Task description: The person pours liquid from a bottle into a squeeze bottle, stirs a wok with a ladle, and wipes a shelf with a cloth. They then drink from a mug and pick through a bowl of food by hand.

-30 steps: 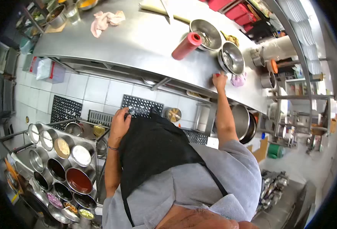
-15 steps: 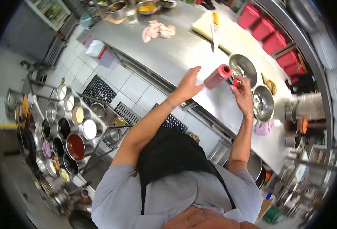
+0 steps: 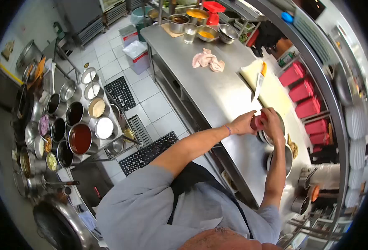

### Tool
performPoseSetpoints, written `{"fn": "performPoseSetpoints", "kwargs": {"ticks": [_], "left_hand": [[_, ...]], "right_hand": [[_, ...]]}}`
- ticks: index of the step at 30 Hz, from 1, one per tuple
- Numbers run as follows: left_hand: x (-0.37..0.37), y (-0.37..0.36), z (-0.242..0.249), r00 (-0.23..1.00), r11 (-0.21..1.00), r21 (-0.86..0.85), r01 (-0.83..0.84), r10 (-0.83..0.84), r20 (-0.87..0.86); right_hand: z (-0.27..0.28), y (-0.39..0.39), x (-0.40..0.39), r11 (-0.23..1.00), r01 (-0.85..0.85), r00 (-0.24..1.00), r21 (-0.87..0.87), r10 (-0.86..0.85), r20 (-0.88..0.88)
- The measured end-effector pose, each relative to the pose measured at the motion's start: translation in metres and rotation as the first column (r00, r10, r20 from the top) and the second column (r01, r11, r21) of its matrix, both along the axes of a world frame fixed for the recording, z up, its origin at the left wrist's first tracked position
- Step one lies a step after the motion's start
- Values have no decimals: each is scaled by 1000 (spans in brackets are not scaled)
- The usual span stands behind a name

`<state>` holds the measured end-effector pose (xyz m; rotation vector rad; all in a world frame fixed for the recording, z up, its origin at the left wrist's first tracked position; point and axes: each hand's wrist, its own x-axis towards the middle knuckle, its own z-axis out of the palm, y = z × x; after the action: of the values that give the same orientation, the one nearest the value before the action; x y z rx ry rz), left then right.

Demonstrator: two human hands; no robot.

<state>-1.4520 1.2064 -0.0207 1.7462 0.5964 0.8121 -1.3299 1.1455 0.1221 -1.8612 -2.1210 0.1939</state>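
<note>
Left hand point(image 3: 244, 124) curled around red bottle point(image 3: 257, 122), right hand point(image 3: 273, 126) closed over its top

The bottle point(image 3: 257, 122) at three o'clock is red; past it the bins point(image 3: 308, 107) are crimson. At two, an orange knife handle point(image 3: 263, 68) crosses the cream board point(image 3: 276, 93). Pale pink meat point(image 3: 208, 61) shows at one, white-speckled black matting point(image 3: 120, 93) at ten, brick-red sauce point(image 3: 80, 138) at nine, grey shirt point(image 3: 140, 204) at seven.
</note>
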Motion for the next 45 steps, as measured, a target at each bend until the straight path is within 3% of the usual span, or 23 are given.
{"fn": "performPoseSetpoints", "kwargs": {"ticks": [1, 3, 4, 8, 11, 13, 20, 26, 29, 34, 37, 39, 41, 44, 45], "left_hand": [[4, 1, -4, 999, 994, 95, -44, 42, 29], [16, 3, -11, 999, 996, 91, -4, 0, 49], [18, 3, -8, 998, 997, 74, 15, -20, 64], [19, 4, 2, 995, 998, 13, 63, -64, 75], [19, 3, -3, 994, 999, 33, 4, -8, 107], [32, 2, -15, 988, 994, 81, -72, 59, 144], [20, 2, -3, 992, 999, -28, 26, -22, 125], [23, 1, -8, 992, 1000, 4, 4, -5, 124], [23, 2, -10, 993, 1000, 15, 21, -23, 117], [19, 0, -2, 997, 1000, -6, 18, -17, 80], [23, 1, -11, 980, 992, 126, -27, 2, 198], [11, -1, -3, 979, 999, 42, -9, 0, 203], [24, 0, -15, 980, 993, 84, -82, 65, 190], [22, 1, -12, 987, 995, 86, -58, 44, 157], [22, 1, -14, 984, 996, 80, -50, 35, 172]], "right_hand": [[4, 0, 5, 1000, -5, 1000, 8, 5, -3], [-5, 6, 28, 998, -30, 988, -51, 37, 147], [-13, 7, 37, 995, -57, 996, -85, 63, 70], [-21, 8, 39, 991, -73, 997, -116, 77, 26], [-10, -1, 23, 980, -15, 998, -197, 1, -70], [-10, 0, 20, 988, -63, 997, -141, 70, 43], [0, -2, 2, 985, -147, 956, -94, 166, 243], [-3, -4, 8, 986, -109, 988, -125, 121, 96], [-15, -11, 7, 997, -80, 976, -24, 83, 203], [-6, -6, 8, 991, -75, 989, -108, 87, 116], [3, -1, 3, 970, -196, 978, -145, 203, 41], [1, 2, 4, 960, -222, 970, -173, 234, 57], [-2, 5, 7, 949, -281, 956, -144, 290, 49], [-3, 8, 12, 962, -223, 962, -158, 243, 124], [-9, 9, 14, 980, -96, 963, -175, 136, 233]]}}
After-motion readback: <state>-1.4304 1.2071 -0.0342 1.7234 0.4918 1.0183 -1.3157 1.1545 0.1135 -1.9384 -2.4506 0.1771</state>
